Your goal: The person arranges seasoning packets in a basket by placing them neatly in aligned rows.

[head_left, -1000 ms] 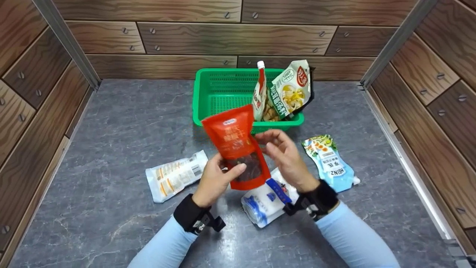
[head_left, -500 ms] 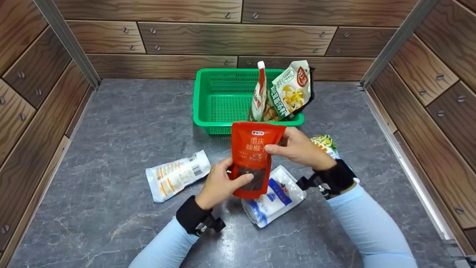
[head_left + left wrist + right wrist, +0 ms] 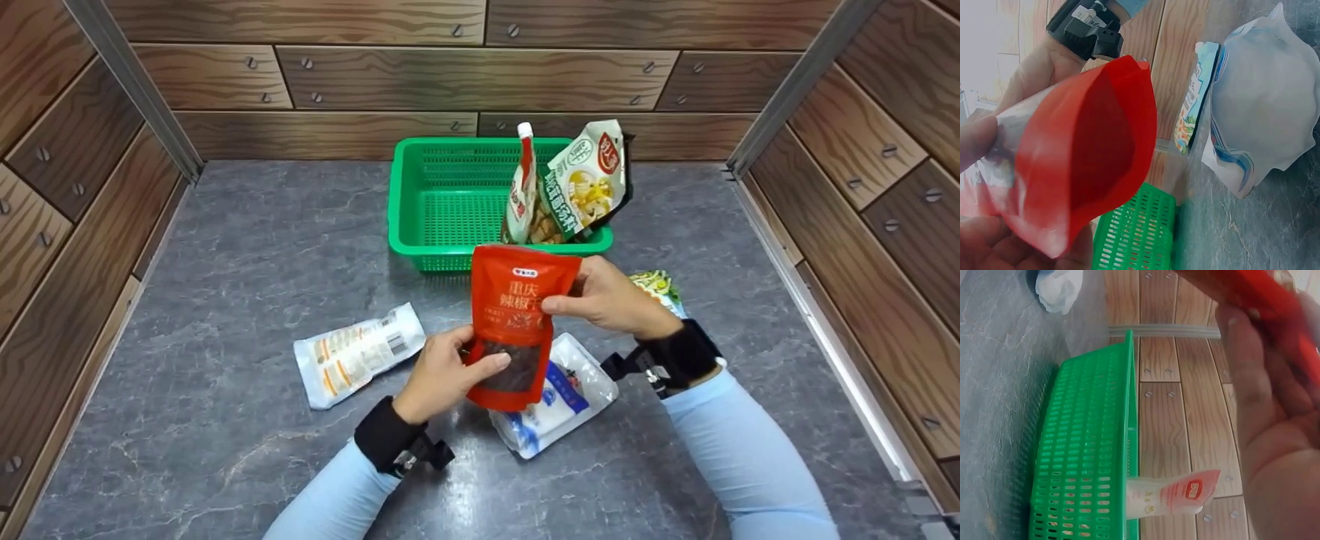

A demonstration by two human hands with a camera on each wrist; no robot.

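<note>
Pouch (image 3: 511, 328), bright red, is up above the tabletop (image 3: 225, 285), on this side of the green basket (image 3: 427, 250) by the far edge; left hand (image 3: 437, 373) pinches it low, thumb across the front, right hand (image 3: 615, 298) pinches the upper side, fingers behind!

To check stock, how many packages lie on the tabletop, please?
3: orange-striped package, left; blue-banded package, partly behind the red pouch; light-blue pouch, beyond right hand. More may be hidden.

A red pouch (image 3: 517, 326), its lower window showing dark contents, is held above the desk (image 3: 247, 247), printed front toward the head camera.
</note>
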